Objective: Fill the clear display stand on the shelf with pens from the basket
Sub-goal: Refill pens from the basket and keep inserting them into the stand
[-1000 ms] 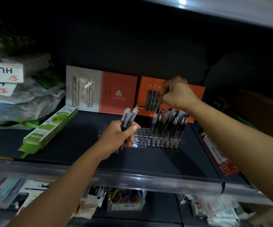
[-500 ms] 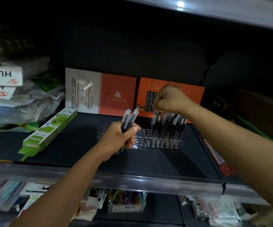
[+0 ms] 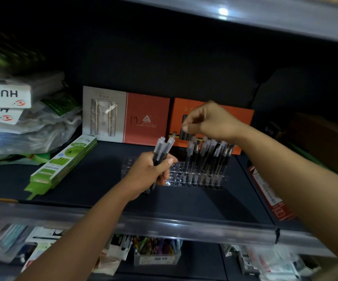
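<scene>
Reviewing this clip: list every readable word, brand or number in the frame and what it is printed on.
"HUY": upside-down letters on the white box at left; the rest is cut off.
"100": on a packet on the lower shelf.
Red box: triangle logo, print too small.
Green box, orange box: print blurred, unreadable.

The left hand [image 3: 151,173] covered the middle of the bundle of pens [image 3: 162,149] it gripped, so their count could not be told. It also hid the near left part of the clear display stand [image 3: 177,171]. Whether the right hand [image 3: 208,120] pinched anything between its fingertips was too dark to tell. The stack of packages [image 3: 6,98] at the left was blurred and cut off by the edge. Goods on the lower shelf [image 3: 156,252] were too small to read.
</scene>
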The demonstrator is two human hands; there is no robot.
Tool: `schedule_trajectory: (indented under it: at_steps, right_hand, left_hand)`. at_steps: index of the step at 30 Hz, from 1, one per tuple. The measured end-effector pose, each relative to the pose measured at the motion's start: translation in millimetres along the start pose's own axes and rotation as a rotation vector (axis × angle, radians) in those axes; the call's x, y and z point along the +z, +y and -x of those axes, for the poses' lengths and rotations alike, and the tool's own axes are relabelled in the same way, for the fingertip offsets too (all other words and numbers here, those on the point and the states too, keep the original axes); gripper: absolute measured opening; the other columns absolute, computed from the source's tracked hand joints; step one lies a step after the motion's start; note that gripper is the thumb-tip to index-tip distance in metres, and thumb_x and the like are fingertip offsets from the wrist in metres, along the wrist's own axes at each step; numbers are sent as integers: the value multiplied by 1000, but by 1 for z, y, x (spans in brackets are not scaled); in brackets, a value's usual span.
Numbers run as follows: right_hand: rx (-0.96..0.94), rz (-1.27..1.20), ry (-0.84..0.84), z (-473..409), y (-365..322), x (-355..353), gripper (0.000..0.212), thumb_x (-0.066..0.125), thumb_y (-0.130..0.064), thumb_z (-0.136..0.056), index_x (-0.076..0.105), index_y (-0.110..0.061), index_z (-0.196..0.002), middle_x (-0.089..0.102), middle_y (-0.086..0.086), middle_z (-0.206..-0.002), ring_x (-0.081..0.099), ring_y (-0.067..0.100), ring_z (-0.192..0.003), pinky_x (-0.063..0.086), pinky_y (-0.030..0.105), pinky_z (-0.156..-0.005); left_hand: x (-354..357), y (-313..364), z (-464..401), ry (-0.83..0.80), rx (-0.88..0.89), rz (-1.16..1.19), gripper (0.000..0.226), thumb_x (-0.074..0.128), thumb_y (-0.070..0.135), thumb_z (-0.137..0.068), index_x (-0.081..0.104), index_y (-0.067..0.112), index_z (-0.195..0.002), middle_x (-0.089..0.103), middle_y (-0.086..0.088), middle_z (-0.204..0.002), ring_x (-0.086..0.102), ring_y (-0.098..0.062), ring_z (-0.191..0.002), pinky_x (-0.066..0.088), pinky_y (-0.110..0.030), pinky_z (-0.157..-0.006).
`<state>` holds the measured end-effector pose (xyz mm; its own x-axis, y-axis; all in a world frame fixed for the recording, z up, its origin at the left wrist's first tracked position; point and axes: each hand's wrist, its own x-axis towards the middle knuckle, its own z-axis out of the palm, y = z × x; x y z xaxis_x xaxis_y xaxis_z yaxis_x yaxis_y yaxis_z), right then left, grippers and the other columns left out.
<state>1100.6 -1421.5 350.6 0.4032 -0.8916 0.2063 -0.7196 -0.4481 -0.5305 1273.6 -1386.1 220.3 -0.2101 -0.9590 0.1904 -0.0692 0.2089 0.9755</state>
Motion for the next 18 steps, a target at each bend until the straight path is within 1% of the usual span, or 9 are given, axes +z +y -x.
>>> schedule_trajectory:
  at_steps: [2,3,6,8,10,12,14,16,18]
  right_hand:
    - [-86,-48,-51,4,-7,-2,9,69,-14,-88,74,-9,-92,74,4,-90,70,22,-84,59,44,-79]
    - [-124,-59,-81,6,-11,-2,10,70,-14,-87,75,-10,-95,73,1,-88,70,20,-83,59,44,-77]
    - [-222,-57,-161,11,-22,-1,19,75,-15,-82,74,-9,-100,69,-2,-81,62,6,-67,54,29,-67]
    - [-264,-37,-178,13,-27,1,22,78,-16,-79,74,-9,-99,66,-3,-80,58,3,-68,49,19,-65]
    - [-291,5,-168,13,-29,4,22,80,-18,-77,75,-10,-97,64,0,-81,59,7,-71,50,21,-66]
    - [-313,48,-148,14,-31,5,17,79,-17,-77,75,-10,-92,64,-3,-80,61,11,-73,51,24,-69]
    - [-337,67,-146,16,-35,4,10,77,-15,-79,75,-8,-86,65,-6,-78,62,8,-73,51,20,-66]
    - [-337,81,-150,18,-36,4,8,75,-15,-82,74,-7,-83,69,-2,-78,64,7,-71,50,18,-64]
    - [-307,68,-114,17,-36,2,11,73,-16,-84,72,-5,-81,72,4,-78,67,15,-71,54,28,-67]
  left_hand:
    - [1,2,0,-2,2,-8,14,54,18,-96,66,13,-98,59,-4,-60,55,-15,-53,48,-24,-52]
    - [2,3,0,-2,3,-13,14,54,19,-95,66,12,-99,58,-4,-60,55,-14,-53,48,-24,-52]
    - [6,8,1,-3,5,-29,16,54,19,-96,64,8,-102,58,-5,-60,55,-14,-52,49,-24,-51]
    - [9,10,1,-4,0,-30,17,54,19,-96,64,7,-103,57,-3,-59,54,-14,-51,49,-24,-50]
    - [10,13,1,-9,1,-34,18,54,20,-95,64,6,-103,57,-1,-57,54,-14,-50,48,-24,-50]
    - [11,16,2,-16,6,-39,17,55,20,-95,64,7,-102,57,-1,-57,54,-15,-51,48,-25,-50]
    - [11,19,3,-20,9,-41,17,55,21,-95,64,8,-101,57,0,-57,54,-15,-51,48,-25,-50]
    - [10,21,4,-19,14,-48,16,55,21,-95,64,8,-100,57,0,-56,54,-15,-51,48,-24,-50]
    - [9,21,4,-15,22,-63,14,56,19,-94,64,9,-99,57,2,-54,54,-15,-50,48,-25,-50]
